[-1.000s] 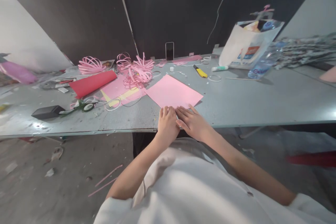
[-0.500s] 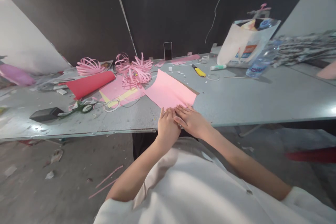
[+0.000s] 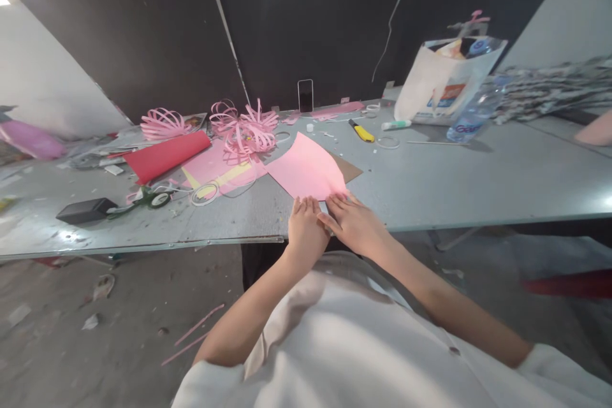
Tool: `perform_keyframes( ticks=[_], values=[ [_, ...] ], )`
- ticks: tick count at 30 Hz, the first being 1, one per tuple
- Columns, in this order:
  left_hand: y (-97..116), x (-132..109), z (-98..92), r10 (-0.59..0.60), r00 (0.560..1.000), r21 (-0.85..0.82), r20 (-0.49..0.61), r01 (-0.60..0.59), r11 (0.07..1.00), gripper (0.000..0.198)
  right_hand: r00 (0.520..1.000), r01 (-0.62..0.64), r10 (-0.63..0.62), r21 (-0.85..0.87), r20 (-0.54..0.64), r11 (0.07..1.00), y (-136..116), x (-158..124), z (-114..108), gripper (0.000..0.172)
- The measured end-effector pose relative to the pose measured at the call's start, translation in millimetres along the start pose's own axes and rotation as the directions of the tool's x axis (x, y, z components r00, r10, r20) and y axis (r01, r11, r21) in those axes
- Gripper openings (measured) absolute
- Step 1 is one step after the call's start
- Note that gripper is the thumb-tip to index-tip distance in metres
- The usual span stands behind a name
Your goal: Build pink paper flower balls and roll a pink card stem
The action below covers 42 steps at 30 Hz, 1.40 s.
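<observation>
A pink sheet of paper (image 3: 306, 169) lies near the table's front edge, its right side curled up over a brown sheet (image 3: 348, 169). My left hand (image 3: 306, 226) rests palm down with its fingertips on the pink paper's near edge. Beside it, my right hand (image 3: 356, 223) presses on the near right corner with its fingers laid out, the thumb reaching toward my left hand. Neither hand is wrapped round anything.
Left of the paper are pink strip loops (image 3: 246, 134), a red sheet (image 3: 167, 156), a white wire coil (image 3: 204, 192) and a black block (image 3: 87, 210). Behind lie a phone (image 3: 305, 96) and a yellow cutter (image 3: 362, 131). A bag (image 3: 415, 89) and bottle (image 3: 473, 115) stand right.
The pink paper's right side has bent up and leftward, uncovering more of the brown sheet. My right hand has shifted slightly to the right; my left hand has hardly moved.
</observation>
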State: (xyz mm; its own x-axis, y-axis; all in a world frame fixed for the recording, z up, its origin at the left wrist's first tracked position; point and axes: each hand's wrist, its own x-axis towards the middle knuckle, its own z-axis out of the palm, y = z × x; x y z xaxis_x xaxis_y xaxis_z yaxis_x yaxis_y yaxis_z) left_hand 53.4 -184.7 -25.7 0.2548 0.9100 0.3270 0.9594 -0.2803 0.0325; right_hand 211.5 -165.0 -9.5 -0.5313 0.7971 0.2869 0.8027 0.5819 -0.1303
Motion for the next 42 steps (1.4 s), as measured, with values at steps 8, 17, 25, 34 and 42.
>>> perform_keyframes(
  ticks=[8, 17, 25, 34, 42],
  values=[
    [0.3, 1.8, 3.3, -0.012, 1.000, -0.012, 0.022, 0.013, 1.000, 0.056, 1.000, -0.027, 0.027, 0.012, -0.013, 1.000, -1.3, 2.4, 0.2, 0.082],
    [-2.1, 12.6, -3.5, -0.059, 0.987, 0.011, 0.148, 0.058, 0.998, 0.059, 0.993, -0.087, 0.087, 0.000, 0.075, 0.996, -4.6, 12.6, -3.9, 0.089],
    [-4.8, 20.7, -10.1, 0.002, 0.981, 0.017, 0.196, -0.006, 1.000, 0.061, 0.989, -0.103, 0.103, -0.004, 0.102, 0.995, 3.1, 24.0, 1.9, 0.092],
    [-9.1, 36.2, -4.8, -0.068, 0.964, 0.005, 0.257, 0.069, 0.998, 0.072, 0.972, -0.133, 0.126, 0.023, 0.196, 0.991, 10.6, 37.4, 0.9, 0.087],
    [-11.1, 38.6, 0.1, -0.068, 0.974, -0.033, 0.217, 0.077, 0.996, 0.072, 0.994, -0.013, 0.012, 0.006, 0.104, 1.000, 18.1, 19.1, 0.2, 0.086]
  ],
)
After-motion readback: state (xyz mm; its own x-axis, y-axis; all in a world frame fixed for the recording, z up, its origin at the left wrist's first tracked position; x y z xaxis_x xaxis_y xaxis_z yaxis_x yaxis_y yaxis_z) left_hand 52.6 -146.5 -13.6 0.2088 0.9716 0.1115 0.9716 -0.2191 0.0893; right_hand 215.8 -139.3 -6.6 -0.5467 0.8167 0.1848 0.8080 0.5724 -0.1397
